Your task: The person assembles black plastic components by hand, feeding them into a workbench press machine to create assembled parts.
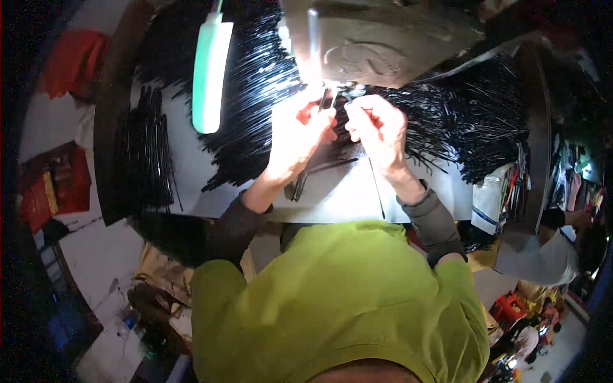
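Observation:
My left hand (295, 137) is closed, fingers curled round a slim dark metal tool whose kind I cannot make out. Below that palm, close to the bench edge, shows a narrow dark metal piece (299, 185); whether it belongs to the same tool is unclear. My right hand (384, 131) pinches a thin black rod (377, 188), its tail hanging down toward my body. Both sets of fingertips meet just under the front of a grey-brown metal machine head (383, 48). Strong glare there washes out the work point and the finger details.
Heaps of thin black rods (249, 96) cover the bench left of my hands, with more rods (472, 121) at right. A smaller bundle (150, 150) lies far left. A green-and-white lamp-like object (212, 73) hangs nearby. A white container (488, 201) stands right.

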Available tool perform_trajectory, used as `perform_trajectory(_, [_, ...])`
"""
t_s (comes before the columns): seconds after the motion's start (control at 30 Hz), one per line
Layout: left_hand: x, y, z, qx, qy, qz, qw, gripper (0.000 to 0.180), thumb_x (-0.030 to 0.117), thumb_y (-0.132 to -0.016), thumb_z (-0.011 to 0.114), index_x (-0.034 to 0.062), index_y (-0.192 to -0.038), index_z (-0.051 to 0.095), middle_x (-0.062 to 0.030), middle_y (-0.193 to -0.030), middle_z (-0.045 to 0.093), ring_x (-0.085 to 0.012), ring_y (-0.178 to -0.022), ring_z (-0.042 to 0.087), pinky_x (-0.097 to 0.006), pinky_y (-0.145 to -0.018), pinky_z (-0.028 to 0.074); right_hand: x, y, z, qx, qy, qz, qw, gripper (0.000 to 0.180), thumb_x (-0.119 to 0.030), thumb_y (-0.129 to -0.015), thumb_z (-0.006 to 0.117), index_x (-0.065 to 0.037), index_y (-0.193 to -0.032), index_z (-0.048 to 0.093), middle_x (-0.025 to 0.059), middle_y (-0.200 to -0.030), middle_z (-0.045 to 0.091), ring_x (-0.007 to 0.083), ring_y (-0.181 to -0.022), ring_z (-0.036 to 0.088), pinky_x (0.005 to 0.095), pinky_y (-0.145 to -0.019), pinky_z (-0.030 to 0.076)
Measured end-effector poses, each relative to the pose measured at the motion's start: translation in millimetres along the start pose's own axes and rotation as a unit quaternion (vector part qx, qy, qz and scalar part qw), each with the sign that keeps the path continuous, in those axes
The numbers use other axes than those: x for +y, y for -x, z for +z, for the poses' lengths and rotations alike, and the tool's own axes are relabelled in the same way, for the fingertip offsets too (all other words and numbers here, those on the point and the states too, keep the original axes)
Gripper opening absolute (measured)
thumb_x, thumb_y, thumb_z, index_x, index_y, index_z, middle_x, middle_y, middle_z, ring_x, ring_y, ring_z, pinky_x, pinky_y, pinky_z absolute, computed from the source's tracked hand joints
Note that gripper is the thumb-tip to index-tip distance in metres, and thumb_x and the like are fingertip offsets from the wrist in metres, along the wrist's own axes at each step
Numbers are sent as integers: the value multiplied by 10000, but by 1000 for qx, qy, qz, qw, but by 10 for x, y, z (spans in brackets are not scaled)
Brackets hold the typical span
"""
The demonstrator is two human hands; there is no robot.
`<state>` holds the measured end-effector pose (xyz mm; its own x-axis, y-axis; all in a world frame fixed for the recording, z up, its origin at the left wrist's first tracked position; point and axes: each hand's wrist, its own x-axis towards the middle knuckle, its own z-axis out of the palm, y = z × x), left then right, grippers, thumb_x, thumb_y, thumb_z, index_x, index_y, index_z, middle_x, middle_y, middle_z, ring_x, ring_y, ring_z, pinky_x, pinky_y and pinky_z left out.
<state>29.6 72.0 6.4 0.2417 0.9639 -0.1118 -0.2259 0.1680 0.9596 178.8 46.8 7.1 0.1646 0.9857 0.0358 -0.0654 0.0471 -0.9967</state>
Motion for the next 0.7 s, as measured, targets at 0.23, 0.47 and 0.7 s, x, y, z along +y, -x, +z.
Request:
perform_trajectory(0.23, [67,-26,-11,-3,-19,-8,1000,311,37,-822,610,-29,-1121,549,-91,-686,608,-121,-479,543,-231,-445,424,7,-60,0,-27,45,0,999,67,-85,-855,616,-18,-860,613,-4,-667,596,45,-556,561,189,-469,441])
perform_trajectory(0.47, [66,-28,-4,-20,-1,-19,1000,319,56,-826,598,-9,-1132,532,-78,-697,604,-100,-470,528,-208,-427,404,-14,-96,32,-35,46,20,998,87,-98,-855,619,-17,-888,622,-2,-676,593,51,-562,562,190,-475,447])
perform_trajectory(0.7, [54,-46,-15,-23,4,-7,1000,324,55,-824,600,2,-1134,525,-72,-698,601,-96,-475,528,-206,-425,403,-14,-97,-10,-60,26,30,997,119,-119,-870,595,-10,-911,619,9,-711,596,57,-607,565,189,-514,458])
